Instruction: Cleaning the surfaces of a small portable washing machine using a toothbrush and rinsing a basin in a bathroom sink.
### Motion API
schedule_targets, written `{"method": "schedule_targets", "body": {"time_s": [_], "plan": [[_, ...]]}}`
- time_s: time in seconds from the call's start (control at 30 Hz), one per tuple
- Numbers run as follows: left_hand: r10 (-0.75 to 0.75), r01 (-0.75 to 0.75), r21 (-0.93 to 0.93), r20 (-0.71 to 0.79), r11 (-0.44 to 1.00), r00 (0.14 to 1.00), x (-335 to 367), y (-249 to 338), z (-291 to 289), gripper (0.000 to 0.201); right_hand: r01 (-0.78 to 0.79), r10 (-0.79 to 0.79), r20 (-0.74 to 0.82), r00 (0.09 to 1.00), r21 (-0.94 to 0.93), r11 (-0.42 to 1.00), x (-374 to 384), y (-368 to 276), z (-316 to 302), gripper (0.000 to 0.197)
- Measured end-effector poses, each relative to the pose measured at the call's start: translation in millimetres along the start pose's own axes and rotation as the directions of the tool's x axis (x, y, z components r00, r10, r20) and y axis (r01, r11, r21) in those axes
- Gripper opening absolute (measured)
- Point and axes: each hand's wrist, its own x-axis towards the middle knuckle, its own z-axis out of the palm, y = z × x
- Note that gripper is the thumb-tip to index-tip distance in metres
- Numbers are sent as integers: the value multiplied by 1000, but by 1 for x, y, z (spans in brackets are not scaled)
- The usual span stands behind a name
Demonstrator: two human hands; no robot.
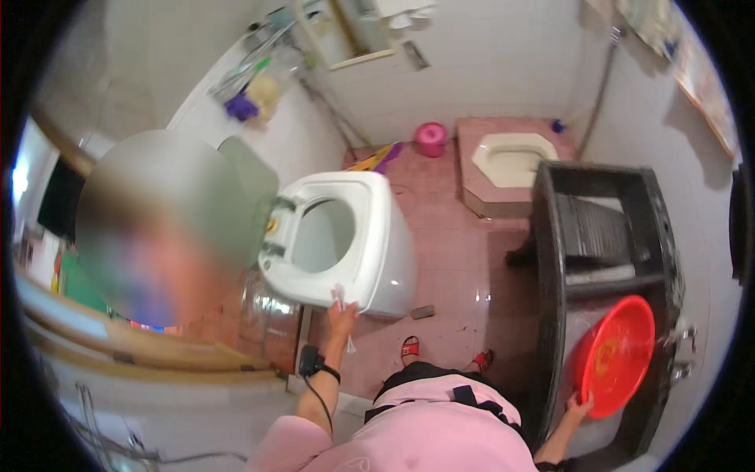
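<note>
Pink shirt (440, 436), left fingers (344, 310) round pale item (339, 294), right fingers (582, 407) round basin (635, 315) rim, open floor (448, 252) between

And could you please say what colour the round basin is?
The round basin is red, best shown in the head view.

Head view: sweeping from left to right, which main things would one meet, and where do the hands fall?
Purple bundle, white unit with a round opening (left hand at its near edge), pink bucket, squat toilet, red basin (right hand at its rim), metal tap fittings.
</note>
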Motion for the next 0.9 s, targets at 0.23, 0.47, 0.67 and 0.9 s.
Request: {"method": "schedule_targets", "body": {"time_s": [0.23, 0.47, 0.67, 0.9], "plan": [[-74, 63, -114, -99, 992, 992, -5, 6, -16, 19, -361, 482, -210, 851, 433, 826, 79, 15, 7, 37], [-81, 76, -84, -59, 994, 995, -5, 14, -13, 20, -380, 479, -227, 848, 371, 848, 81, 5, 15, 33], [-126, 120, -97, -54, 988, 991, -9, 18, -13, 19, -409, 448, -156, 880, 230, 883, 77, -3, 21, 31], [-21, 10, -156, -67, 988, 998, -1, -5, -13, 19, -376, 496, -429, 755, 336, 864, 103, 2, 29, 32]]}}
